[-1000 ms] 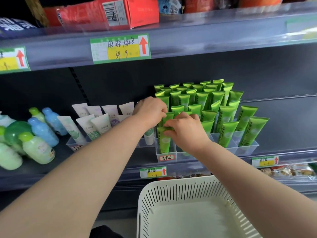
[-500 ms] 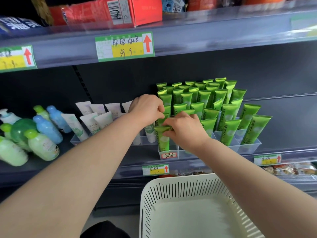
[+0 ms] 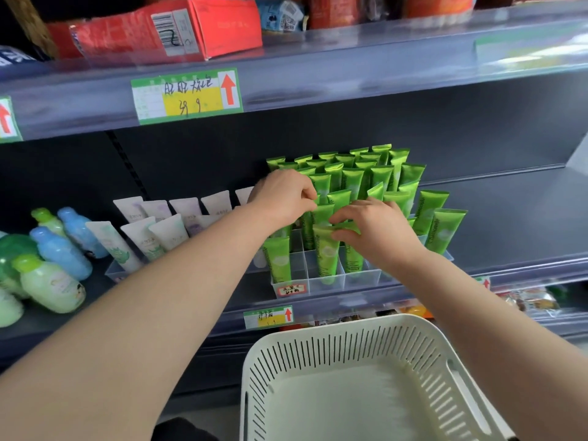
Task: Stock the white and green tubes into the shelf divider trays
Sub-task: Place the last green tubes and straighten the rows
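Both hands at the green tubes [image 3: 375, 176] on the shelf.
White tubes [image 3: 165, 229] stand left of the left hand [image 3: 281, 198], whose curled fingers seem to pinch a tube top in the second row. Just right, the right hand [image 3: 378, 235] pinches the flat top of a front green tube [image 3: 326, 253] standing in the clear tray [image 3: 359, 276] below its fingers.

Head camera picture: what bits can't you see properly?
Head view:
- Left hand grip: hidden by its knuckles.
- Green tube in right hand: fingers cover its top.
- White tubes: left forearm covers some.
- Tray label: writing blurred.
- Basket: bottom edge cuts it off.
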Action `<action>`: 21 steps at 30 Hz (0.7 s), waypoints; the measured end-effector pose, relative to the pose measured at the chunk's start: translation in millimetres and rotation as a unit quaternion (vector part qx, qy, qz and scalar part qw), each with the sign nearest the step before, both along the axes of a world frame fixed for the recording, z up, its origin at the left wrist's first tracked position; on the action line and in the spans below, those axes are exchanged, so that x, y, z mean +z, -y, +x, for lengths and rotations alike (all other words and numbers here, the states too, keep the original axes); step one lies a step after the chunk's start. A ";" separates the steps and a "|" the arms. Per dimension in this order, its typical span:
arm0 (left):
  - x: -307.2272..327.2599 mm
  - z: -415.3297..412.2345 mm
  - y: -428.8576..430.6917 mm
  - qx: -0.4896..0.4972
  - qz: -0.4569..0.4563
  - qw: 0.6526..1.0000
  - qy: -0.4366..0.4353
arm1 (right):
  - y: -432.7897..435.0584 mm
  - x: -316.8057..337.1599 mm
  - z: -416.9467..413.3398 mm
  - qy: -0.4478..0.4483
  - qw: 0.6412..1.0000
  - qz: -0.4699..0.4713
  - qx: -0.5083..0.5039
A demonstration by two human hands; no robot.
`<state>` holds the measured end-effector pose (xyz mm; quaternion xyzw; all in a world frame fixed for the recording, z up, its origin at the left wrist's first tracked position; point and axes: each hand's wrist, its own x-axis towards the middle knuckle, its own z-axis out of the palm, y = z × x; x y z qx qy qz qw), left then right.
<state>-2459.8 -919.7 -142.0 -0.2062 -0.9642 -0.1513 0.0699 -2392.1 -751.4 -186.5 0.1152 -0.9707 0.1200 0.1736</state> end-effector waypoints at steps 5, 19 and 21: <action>-6.0 -3.5 -16.0 0.013 -0.045 0.999 0.021 | 4.0 -6.7 -2.6 0.009 1.000 -0.008 0.003; -7.3 -6.5 -3.8 0.033 -0.083 0.996 -0.003 | 18.9 -9.6 -6.6 0.043 0.998 -0.049 0.023; -5.6 -6.9 -4.0 0.038 -0.047 0.998 0.010 | 17.6 -8.3 -6.5 0.054 0.997 -0.049 0.030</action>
